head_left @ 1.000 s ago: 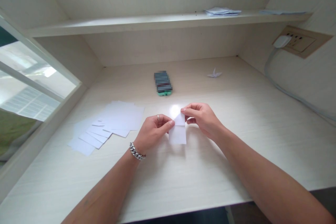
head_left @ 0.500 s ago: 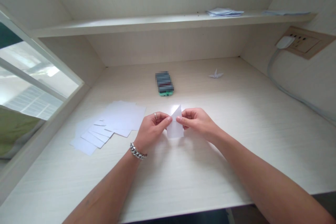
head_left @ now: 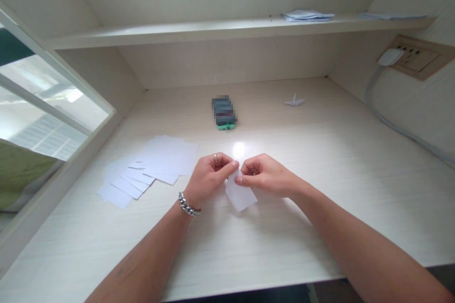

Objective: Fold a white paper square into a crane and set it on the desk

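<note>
A small piece of white paper [head_left: 241, 197] is held just above the desk, its lower end pointing toward me and tilted to the right. My left hand [head_left: 210, 175], with a ring and a chain bracelet, pinches its top between thumb and forefinger. From the other side my right hand [head_left: 267, 176] grips the paper's upper right part, thumb on top and fingers curled. The two hands hide the upper part of the paper, so its folds there cannot be made out.
Loose white sheets [head_left: 163, 158] lie spread on the desk [head_left: 298, 251] at left. A phone-like object [head_left: 225, 126] with a green edge, its top blurred, and a folded paper crane [head_left: 295, 101] lie farther back. Papers [head_left: 307, 16] rest on the shelf. A cable [head_left: 394, 129] runs from the wall socket at right.
The paper has dropped lower and turned, its pointed top now covered by my fingers. My left hand has shifted to the right, and my right hand has come slightly down.
</note>
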Demonstrator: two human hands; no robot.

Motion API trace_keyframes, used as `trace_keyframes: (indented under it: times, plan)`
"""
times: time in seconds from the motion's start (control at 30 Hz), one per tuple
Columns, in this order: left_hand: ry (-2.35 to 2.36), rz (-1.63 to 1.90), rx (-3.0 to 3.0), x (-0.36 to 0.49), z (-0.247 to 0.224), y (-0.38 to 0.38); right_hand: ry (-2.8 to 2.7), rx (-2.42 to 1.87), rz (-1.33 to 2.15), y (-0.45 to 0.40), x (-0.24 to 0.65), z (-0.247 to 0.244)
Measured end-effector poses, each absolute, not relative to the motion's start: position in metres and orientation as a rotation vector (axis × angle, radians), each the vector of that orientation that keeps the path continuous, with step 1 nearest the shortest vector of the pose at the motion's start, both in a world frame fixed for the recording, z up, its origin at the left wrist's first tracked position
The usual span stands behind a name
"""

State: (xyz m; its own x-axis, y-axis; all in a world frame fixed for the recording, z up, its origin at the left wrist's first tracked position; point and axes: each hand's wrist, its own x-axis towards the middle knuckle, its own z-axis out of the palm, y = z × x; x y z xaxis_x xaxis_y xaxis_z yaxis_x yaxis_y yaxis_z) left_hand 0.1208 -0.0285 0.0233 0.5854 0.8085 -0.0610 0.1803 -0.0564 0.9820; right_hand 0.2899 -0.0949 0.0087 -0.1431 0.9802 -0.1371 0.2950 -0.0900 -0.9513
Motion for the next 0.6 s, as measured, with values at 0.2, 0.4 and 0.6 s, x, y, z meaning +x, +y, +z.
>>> trace_keyframes:
  times: [0.2, 0.4, 0.6]
  plan:
    - [0.888, 0.730, 1.430, 0.123, 0.020, -0.026, -1.391, -1.273, 1.387, -0.093, 0.291, 0.007]
    - [0.810, 0.909, 1.649, 0.113, 0.017, -0.021, -1.017, -1.169, 1.519, -0.092, 0.290, 0.014]
    - [0.477, 1.022, 2.098, 0.110, 0.021, -0.027, -0.963, -1.185, 1.572, -0.092, 0.294, 0.014]
